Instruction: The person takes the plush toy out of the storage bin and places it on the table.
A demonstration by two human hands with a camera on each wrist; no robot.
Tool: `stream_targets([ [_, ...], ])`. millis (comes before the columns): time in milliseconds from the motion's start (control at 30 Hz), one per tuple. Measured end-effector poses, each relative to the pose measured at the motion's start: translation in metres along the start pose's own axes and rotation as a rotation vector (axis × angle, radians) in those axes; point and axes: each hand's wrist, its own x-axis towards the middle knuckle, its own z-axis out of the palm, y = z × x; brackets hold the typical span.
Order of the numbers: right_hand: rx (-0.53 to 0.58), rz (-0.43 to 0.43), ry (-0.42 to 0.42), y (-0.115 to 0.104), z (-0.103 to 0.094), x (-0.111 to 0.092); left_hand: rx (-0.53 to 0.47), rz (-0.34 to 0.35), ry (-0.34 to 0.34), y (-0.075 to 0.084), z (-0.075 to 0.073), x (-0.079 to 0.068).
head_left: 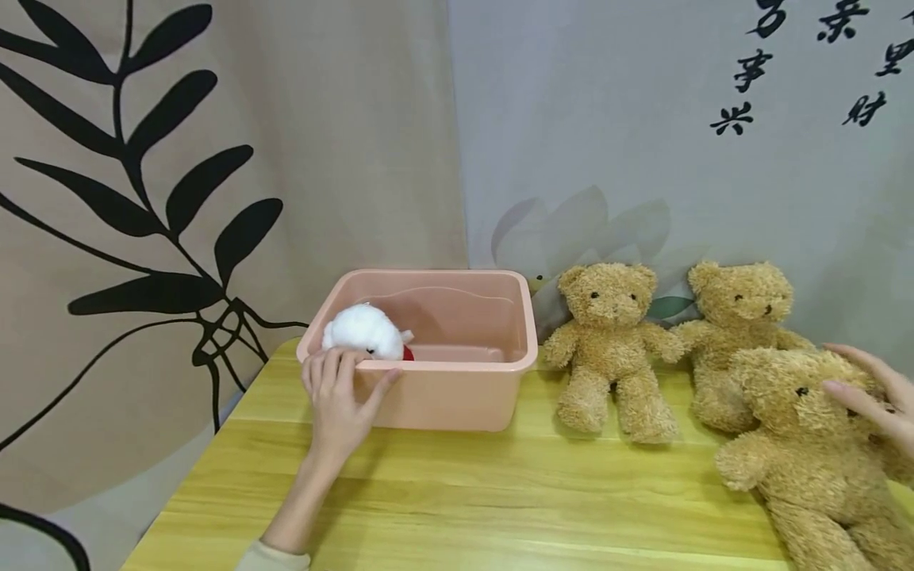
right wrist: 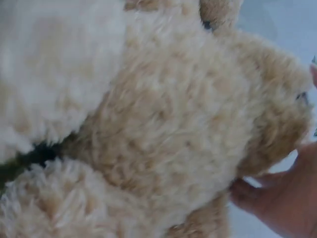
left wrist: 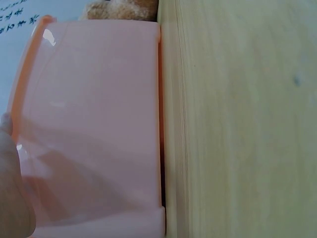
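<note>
My left hand [head_left: 340,406] grips the front rim of a pink plastic bin [head_left: 446,396], fingers over the edge and thumb outside. In the left wrist view, part of that hand [left wrist: 14,186] shows beside the bin's wall [left wrist: 94,109]. A white plush toy [head_left: 362,329] with a bit of red lies in the bin, partly hidden by the front rim. At the right, my right hand [head_left: 880,400] holds a tan teddy bear [head_left: 814,452] by the head, thumb across its face. The right wrist view shows this bear's shaggy body [right wrist: 168,109] close up.
Two similar teddy bears sit against the back curtain: one right of the bin [head_left: 610,357], the other [head_left: 735,317] partly behind the held bear. All stand on a wooden table [head_left: 500,492]. The curtain [head_left: 371,143] hangs along the table's back edge.
</note>
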Motion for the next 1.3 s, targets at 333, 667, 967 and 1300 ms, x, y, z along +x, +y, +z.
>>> stream_targets([
  [333,-0.162,-0.11,0.161,-0.03,-0.002,-0.008,-0.004,0.005,0.006,0.0,-0.002,0.001],
  [667,-0.144,-0.138,0.074,-0.006,-0.006,-0.008,0.002,0.003,0.007,-0.001,-0.002,0.0],
  [967,-0.231,0.012,0.053,-0.016,-0.008,-0.007,-0.005,-0.001,0.006,0.0,-0.001,-0.001],
  [1300,-0.165,0.118,0.111,-0.047,-0.018,0.0,-0.005,0.001,0.008,0.001,0.0,0.0],
])
